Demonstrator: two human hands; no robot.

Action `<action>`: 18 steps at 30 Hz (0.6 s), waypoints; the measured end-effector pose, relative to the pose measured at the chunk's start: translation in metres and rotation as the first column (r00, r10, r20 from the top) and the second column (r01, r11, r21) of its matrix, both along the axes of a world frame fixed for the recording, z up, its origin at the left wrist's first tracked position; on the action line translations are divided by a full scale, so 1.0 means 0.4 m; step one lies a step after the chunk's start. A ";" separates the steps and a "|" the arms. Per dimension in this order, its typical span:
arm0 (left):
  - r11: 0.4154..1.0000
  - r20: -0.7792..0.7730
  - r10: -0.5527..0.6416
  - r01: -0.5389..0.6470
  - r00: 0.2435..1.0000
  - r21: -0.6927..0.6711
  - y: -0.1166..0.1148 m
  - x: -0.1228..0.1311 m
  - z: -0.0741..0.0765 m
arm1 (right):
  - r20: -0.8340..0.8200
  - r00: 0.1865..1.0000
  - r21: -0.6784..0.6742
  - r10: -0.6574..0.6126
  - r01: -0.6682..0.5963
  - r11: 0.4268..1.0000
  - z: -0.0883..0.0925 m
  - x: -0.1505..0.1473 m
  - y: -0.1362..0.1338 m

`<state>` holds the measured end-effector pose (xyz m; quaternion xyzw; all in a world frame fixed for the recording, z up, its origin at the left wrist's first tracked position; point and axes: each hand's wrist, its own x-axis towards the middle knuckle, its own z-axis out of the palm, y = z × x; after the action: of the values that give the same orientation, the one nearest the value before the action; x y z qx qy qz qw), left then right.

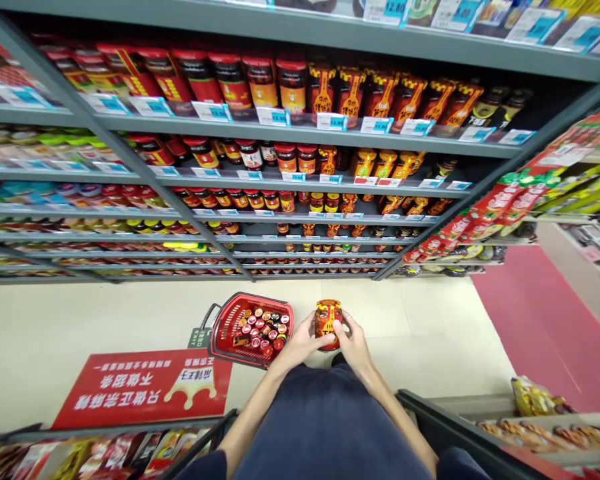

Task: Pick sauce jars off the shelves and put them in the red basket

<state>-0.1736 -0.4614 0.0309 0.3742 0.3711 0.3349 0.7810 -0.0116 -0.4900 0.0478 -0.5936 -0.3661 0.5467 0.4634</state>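
Between store shelves, both hands gripping a sauce jar, red shopping basket just beside on the floor

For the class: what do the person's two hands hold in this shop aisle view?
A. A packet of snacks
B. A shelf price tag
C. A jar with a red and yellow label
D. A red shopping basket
C: the left hand and right hand both grip the jar, its red and yellow label showing between them.

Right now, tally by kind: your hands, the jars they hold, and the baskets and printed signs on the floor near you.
Hands: 2 (left hand, right hand)
Labelled jar: 1
Red shopping basket: 1
Red floor sign: 1
Total: 5
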 end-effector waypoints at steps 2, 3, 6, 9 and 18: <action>0.999 0.022 0.025 -0.024 0.999 -0.037 -0.022 -0.055 -0.027 | 0.006 1.000 -0.020 0.003 -0.003 1.000 -0.011 -0.056 -0.021; 0.997 0.029 0.043 -0.041 0.999 -0.059 -0.033 -0.078 -0.040 | 0.011 1.000 -0.027 0.000 0.000 1.000 -0.017 -0.079 -0.030; 0.989 0.041 0.103 -0.098 0.994 -0.114 -0.055 -0.125 -0.064 | 0.031 0.999 -0.040 -0.018 0.019 0.999 -0.025 -0.127 -0.041; 0.989 0.081 0.123 -0.115 0.989 -0.092 -0.052 -0.141 -0.052 | 0.073 0.997 -0.022 -0.031 0.032 0.999 -0.018 -0.141 -0.033; 1.000 0.168 -0.013 0.013 0.986 0.003 0.017 -0.042 -0.013 | 0.188 0.979 -0.002 -0.084 0.086 0.996 -0.019 -0.020 0.011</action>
<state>-0.1903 -0.4547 0.0259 0.3478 0.3015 0.3605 0.8113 -0.0196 -0.4857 0.0402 -0.6601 -0.3795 0.4698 0.4467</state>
